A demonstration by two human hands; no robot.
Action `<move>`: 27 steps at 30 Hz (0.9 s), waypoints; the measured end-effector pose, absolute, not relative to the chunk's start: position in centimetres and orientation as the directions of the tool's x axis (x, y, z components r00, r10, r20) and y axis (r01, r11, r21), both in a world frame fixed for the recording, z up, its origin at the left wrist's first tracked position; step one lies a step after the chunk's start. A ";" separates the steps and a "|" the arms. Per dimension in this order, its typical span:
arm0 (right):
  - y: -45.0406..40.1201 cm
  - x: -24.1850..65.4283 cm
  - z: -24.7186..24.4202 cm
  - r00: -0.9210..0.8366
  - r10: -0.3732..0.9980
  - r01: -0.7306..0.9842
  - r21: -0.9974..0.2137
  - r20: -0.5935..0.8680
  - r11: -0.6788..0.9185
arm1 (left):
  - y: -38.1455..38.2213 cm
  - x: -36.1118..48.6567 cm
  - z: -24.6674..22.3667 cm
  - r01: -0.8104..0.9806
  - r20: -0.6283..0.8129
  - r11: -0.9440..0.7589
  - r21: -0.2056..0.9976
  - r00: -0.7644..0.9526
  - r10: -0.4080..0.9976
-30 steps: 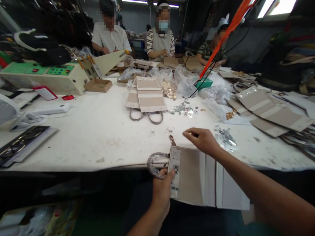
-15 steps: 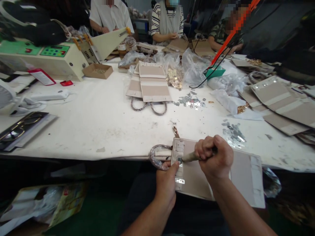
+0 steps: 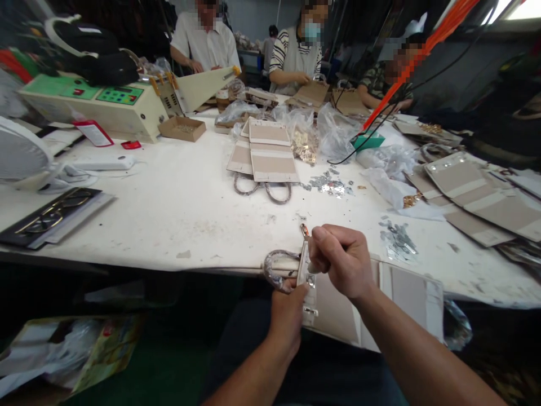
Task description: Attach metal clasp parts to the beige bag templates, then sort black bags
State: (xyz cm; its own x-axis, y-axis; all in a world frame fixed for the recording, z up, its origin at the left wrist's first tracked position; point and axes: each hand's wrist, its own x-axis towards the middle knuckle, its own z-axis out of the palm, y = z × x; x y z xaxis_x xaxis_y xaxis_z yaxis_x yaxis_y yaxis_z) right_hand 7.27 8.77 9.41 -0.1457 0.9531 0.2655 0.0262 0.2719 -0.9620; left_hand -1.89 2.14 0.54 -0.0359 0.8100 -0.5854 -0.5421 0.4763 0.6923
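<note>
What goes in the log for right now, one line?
left hand: holding beige panel | right hand: curled over it | metal pieces: on white table

Left forearm (image 3: 258, 365): bare, slanting up and right from the bottom edge, centre-left. Left hand (image 3: 288, 310): lower centre, thumb uppermost and laid forward, other fingers mostly hidden. Right forearm (image 3: 416, 344): bare, slanting up and left from the lower right. Right hand (image 3: 343, 258): right of centre, higher, curled into a fist.
</note>
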 end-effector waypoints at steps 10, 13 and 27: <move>7.8 7.6 8.8 -0.187 0.932 0.145 -0.930 0.311 0.339 | 1.9 -1.9 0.1 -0.557 -0.533 0.428 0.712 -0.033 0.845; 7.4 7.9 7.4 -0.091 0.942 0.032 -0.944 0.323 0.327 | 1.8 -1.9 0.1 -0.549 -0.554 0.440 0.711 -0.051 0.831; 5.6 13.8 5.1 0.014 1.000 0.785 -0.619 -0.026 -0.027 | 0.6 -1.6 -1.2 -0.491 -0.519 0.395 0.776 -0.141 0.843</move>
